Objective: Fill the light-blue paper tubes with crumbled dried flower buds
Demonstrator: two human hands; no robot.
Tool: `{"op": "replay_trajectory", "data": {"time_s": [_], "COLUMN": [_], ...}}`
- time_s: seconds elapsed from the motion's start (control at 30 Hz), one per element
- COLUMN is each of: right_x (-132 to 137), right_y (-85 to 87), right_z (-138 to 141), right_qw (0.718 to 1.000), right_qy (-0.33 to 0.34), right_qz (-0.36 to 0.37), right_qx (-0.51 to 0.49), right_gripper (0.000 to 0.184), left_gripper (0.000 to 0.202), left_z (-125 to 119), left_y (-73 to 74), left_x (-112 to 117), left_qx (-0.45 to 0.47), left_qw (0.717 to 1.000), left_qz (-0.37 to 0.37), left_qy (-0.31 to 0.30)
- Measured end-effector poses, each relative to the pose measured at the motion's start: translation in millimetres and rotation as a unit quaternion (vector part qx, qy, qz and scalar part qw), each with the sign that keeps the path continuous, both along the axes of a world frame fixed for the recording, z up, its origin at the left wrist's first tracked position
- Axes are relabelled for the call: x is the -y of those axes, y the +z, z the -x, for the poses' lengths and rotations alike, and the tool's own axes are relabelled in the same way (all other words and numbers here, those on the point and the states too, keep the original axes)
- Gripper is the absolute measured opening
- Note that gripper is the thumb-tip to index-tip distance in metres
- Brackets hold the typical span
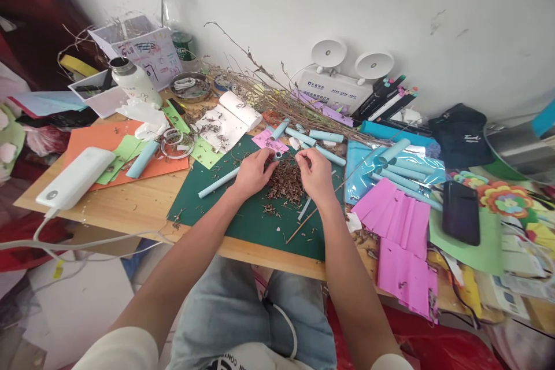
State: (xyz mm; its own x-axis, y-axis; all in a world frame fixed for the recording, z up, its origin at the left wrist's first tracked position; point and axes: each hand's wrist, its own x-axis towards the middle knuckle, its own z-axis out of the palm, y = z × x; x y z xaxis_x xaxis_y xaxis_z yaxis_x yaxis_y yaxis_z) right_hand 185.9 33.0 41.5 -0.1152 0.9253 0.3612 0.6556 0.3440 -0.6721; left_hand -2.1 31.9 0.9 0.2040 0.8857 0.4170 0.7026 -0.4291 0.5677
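My left hand (255, 172) is closed around a light-blue paper tube (278, 155), whose round open end faces up beyond my fingertips. Just to its right, my right hand (313, 172) has thumb and fingers pinched together; what lies between them is too small to make out. Below and between both hands is a heap of crumbled dry brown leaves (286, 185) on a dark green mat (260, 237). Another blue paper tube (219, 182) lies left of my left hand. A thin stick (303, 223) rests slantwise beside my right wrist.
More blue tubes (326, 136) lie behind my hands and on a blue plastic packet (358, 167). Dry twigs (277, 98) stretch across the back before a white router (332, 89). Pink paper (403, 272) and a black phone (461, 213) are right; a white power bank (74, 178) is left.
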Motion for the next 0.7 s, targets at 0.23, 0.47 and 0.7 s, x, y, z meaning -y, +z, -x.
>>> {"op": "replay_trajectory", "data": {"time_s": [0.23,0.47,0.7], "right_x": [-1.6,-2.9,3.1], "right_y": [15.0,0.5,-5.5], "right_z": [18.7,25.2,29.2], "right_qw": [0.996,0.997,0.995], "right_qy": [0.061,0.050,0.067], "right_qz": [-0.071,-0.055,-0.078], "right_qx": [0.006,-0.027,0.013], "right_gripper": [0.018,0.011,0.025], "left_gripper": [0.015,0.016,0.016], "left_z": [0.5,0.4,0.9], "left_y": [1.6,0.4,0.5], "left_x": [-0.1,0.0,-0.8], "left_qx": [0.004,0.008,0.007], "left_qw": [1.000,1.000,1.000], "left_qz": [0.005,0.008,0.004], "left_qy": [-0.011,-0.015,-0.014]}}
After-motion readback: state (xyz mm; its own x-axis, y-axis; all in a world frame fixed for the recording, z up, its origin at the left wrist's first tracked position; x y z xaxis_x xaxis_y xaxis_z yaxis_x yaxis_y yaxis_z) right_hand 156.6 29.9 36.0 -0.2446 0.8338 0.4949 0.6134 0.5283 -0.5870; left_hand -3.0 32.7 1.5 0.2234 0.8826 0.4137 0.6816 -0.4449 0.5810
